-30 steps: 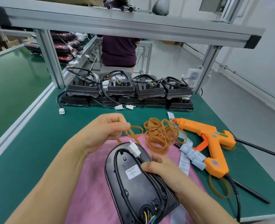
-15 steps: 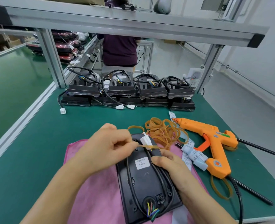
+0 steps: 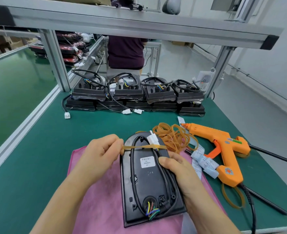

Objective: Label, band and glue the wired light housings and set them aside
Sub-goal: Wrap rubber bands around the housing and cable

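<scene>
Presently, the light housing (image 3: 146, 183) lies back-up on the pink cloth (image 3: 97, 200), its black cable (image 3: 133, 174) looped on the rear face. The left hand (image 3: 102, 152) pinches a rubber band (image 3: 144, 146) stretched across the housing's top. The right hand (image 3: 178, 171) grips the housing's right edge. Other housings (image 3: 136, 97) sit stacked at the bench's far edge.

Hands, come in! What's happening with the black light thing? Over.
Left hand pinches tan rubber band stretched across black plastic light housing. Right hand grips housing. Nothing blocking.
</scene>
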